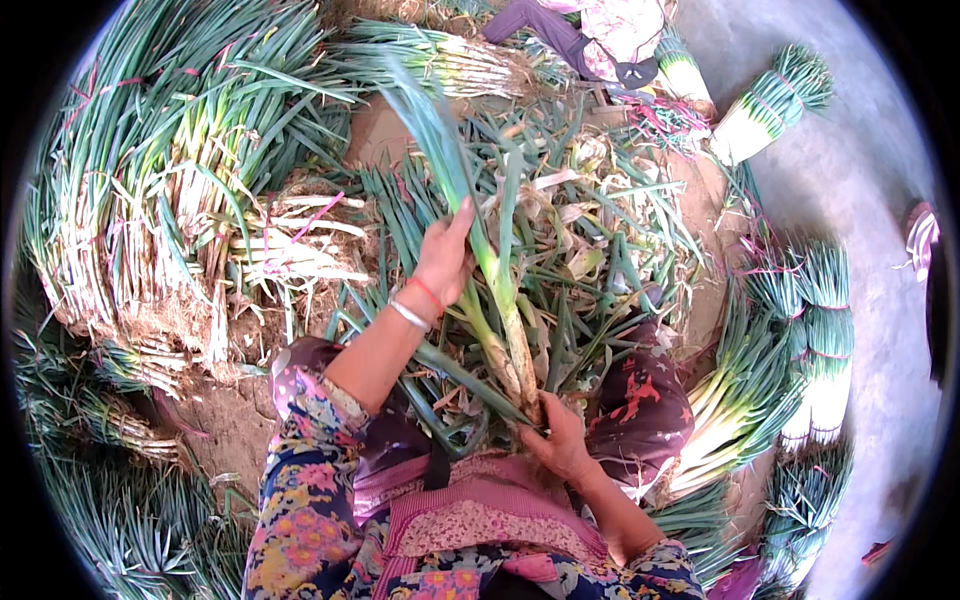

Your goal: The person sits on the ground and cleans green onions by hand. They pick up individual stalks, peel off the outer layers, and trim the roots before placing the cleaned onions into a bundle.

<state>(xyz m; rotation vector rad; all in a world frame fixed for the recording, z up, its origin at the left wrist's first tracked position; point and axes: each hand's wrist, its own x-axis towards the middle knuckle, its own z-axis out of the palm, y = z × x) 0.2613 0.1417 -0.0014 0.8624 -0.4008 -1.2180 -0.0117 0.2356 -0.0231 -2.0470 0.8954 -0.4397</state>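
Observation:
My left hand (446, 253) is closed around the leafy part of some green onions (508, 300), held upright before my lap. Their leaves reach away from me and blur at the tips. Down at the soil-stained root end, my right hand (559, 439) pinches with thumb and fingers, where a long green leaf (469, 381) also crosses. Exactly what those fingers grip is partly hidden. Beneath the stalks spreads a heap of stripped leaves and dry skins (574, 255).
Untrimmed green onions (157, 202) are piled at the left, some tied with pink strips. Cleaned onions (724, 420) lie at my right, beside tied bundles (829, 337). Another person (607, 37) sits at the far side, near pink ties (667, 124).

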